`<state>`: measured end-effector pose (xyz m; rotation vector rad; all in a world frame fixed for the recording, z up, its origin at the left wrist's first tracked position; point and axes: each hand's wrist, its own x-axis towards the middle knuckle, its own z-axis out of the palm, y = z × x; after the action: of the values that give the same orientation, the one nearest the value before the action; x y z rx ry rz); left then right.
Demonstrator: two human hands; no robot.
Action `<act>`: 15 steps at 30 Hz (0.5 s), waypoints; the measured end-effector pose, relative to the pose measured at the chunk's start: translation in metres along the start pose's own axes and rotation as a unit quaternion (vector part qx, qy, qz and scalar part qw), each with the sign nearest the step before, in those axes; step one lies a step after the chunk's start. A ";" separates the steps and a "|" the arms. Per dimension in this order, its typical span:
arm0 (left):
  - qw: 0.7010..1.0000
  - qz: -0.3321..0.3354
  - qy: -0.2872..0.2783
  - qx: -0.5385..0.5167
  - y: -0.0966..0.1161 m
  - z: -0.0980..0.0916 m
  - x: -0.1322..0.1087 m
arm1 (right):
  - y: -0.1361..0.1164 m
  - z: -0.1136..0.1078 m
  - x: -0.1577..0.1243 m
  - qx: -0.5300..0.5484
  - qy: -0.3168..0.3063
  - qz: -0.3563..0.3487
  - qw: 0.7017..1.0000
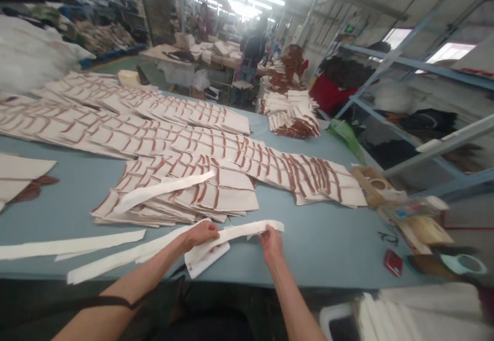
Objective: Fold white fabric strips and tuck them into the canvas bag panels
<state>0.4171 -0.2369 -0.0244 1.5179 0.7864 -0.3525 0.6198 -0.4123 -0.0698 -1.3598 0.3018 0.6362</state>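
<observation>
My left hand (201, 234) and my right hand (271, 242) both pinch one long white fabric strip (241, 231) just above the near edge of the blue table (324, 243). The strip spans between the two hands and its right end sticks out past my right fingers. A small white piece (206, 259) lies under the strip by my left hand. More white strips (108, 261) lie to the left along the table edge, and another strip (162, 190) rests on a pile of cream pieces with brown trim (185, 197).
Overlapping rows of cream-and-brown pieces (154, 130) cover the table's far half, with stacks (293, 117) at the back right. A red object (392, 262), tape rolls (463, 264) and clutter sit at the right edge. Metal shelving (424, 104) stands right. People (252, 55) work at a distant table.
</observation>
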 end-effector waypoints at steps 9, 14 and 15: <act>0.990 0.035 0.073 0.116 0.013 -0.007 0.044 | 0.018 -0.039 0.041 -0.001 0.081 -0.001 0.997; 0.984 0.064 0.124 0.113 0.003 -0.025 0.007 | 0.017 -0.043 0.039 -0.050 0.101 -0.005 0.994; 0.983 0.064 0.135 0.104 -0.002 -0.031 -0.006 | 0.016 -0.045 0.038 -0.065 0.105 -0.003 0.992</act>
<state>0.4040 -0.2093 -0.0180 1.8289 0.8774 -0.1357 0.6478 -0.4450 -0.1130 -1.5556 0.4312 0.5159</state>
